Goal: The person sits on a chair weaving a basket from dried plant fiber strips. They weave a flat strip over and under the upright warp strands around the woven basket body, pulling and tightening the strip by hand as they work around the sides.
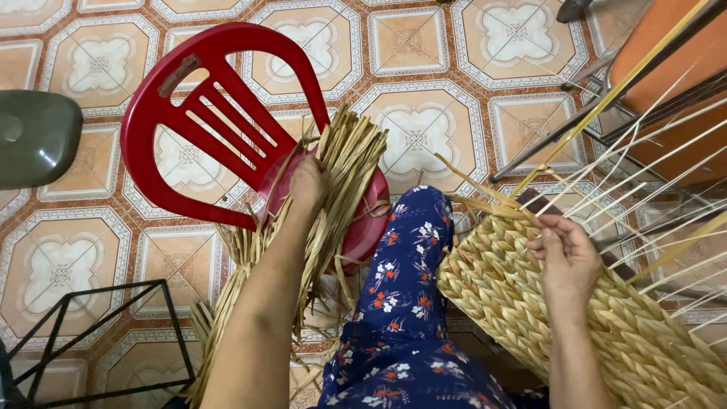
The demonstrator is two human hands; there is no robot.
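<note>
My left hand (307, 184) reaches into a bundle of dried straw-coloured fibre strips (344, 163) that lies across the seat of a red plastic chair (216, 113), fingers closed among the strips. My right hand (564, 254) rests on the upper edge of a thick braided woven piece (500, 280), fingers pinching at loose strands there. Thin pale upright stakes (644, 182) fan out from the weave toward the right. My leg in dark blue floral fabric (405, 303) lies between the two hands.
A grey-green stool seat (34, 136) sits at the left edge. A black metal wire frame (98, 333) stands at the bottom left. An orange-topped piece of furniture on a metal frame (659, 68) fills the upper right. Patterned floor tiles (424, 132) lie beneath.
</note>
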